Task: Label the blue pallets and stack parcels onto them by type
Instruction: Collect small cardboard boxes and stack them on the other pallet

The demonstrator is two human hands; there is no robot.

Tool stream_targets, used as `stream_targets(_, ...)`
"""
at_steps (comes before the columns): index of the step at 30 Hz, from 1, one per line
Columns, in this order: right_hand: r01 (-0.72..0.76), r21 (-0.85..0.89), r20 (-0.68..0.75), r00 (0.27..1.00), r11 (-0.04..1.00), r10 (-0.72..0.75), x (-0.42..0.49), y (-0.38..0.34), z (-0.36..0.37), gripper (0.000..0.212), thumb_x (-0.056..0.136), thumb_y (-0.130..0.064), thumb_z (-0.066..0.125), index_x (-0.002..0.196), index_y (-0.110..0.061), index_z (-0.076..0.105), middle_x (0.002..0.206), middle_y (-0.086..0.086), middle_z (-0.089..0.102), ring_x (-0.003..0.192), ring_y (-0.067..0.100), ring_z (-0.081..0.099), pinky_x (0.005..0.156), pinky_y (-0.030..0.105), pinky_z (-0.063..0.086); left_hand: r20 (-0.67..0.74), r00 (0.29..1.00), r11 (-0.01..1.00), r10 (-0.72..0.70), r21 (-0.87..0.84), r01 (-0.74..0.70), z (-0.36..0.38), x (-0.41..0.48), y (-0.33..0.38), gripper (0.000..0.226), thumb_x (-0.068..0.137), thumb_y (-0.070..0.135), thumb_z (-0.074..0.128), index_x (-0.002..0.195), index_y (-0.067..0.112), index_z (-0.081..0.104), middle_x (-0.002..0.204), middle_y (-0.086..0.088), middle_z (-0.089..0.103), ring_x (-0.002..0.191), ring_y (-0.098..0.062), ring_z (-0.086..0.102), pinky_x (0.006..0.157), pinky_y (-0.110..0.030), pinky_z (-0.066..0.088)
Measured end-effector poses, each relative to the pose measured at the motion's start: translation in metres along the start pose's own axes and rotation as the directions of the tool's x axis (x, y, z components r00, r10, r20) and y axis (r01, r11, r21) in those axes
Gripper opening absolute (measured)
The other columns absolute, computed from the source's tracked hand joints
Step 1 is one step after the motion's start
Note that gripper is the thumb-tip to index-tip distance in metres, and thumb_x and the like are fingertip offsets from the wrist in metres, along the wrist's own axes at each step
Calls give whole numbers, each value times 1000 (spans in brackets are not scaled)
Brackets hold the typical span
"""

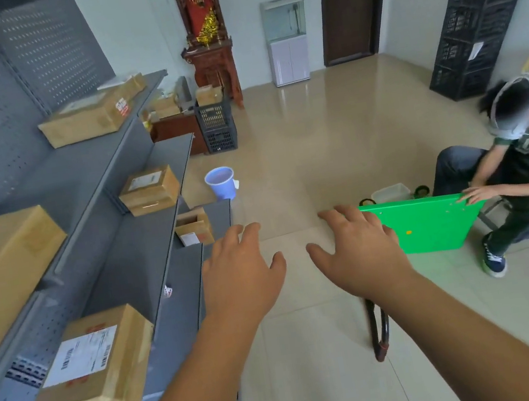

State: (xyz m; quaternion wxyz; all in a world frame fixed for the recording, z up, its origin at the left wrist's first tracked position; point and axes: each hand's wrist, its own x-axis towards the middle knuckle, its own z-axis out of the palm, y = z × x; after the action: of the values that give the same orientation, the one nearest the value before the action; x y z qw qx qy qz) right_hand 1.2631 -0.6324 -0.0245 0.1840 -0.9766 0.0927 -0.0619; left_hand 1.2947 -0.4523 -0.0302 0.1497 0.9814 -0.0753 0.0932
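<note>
Left hand [243, 273] spread, empty | right hand [357, 248] likewise | parcel [95, 365] on shelf [111, 269], left of both

Grey shelving [80, 181] holding cardboard parcels [149, 190], tiled floor [318, 157] with blue bucket [220, 184], black crate [216, 126]

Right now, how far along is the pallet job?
Nothing looks done: no blue pallet is in view, and the parcels sit on the grey shelves. Nothing is in hand: the left hand and right hand are open and empty above the floor. Left to do: the labelling and all the stacking.
</note>
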Motion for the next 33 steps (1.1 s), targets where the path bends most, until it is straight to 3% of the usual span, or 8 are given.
stream_targets(11, 70, 6, 52, 996, 998, -70, 196, -19, 35, 62, 91, -59, 49, 147, -34, 40, 160, -4, 35, 143, 28, 35, 110, 52, 34, -44, 997, 998, -59, -8, 59, 37, 183, -24, 58, 90, 50, 60, 143, 28, 48, 143, 4, 51, 130, -23, 47, 97, -41, 43)
stream_targets(22, -51, -37, 13, 999, 998, 52, 400, -63, 73, 64, 89, -63, 46, 147, -36, 39, 159, -5, 36, 141, 27, 36, 108, 51, 35, 12, 998, 998, 63, -1, -63, 70, 411, -70, 61, 93, 54, 53, 147, 30, 40, 151, 1, 45, 134, -26, 45, 101, -45, 45)
stream_targets(33, -105, -20, 21, 994, 994, 106, 577, -53, 98, 65, 90, -63, 45, 148, -35, 38, 160, -4, 35, 143, 27, 34, 111, 53, 32, 33, 994, 995, 104, -16, -103, 123, 594, -67, 62, 92, 54, 54, 148, 31, 42, 152, 2, 43, 132, -27, 45, 101, -43, 43)
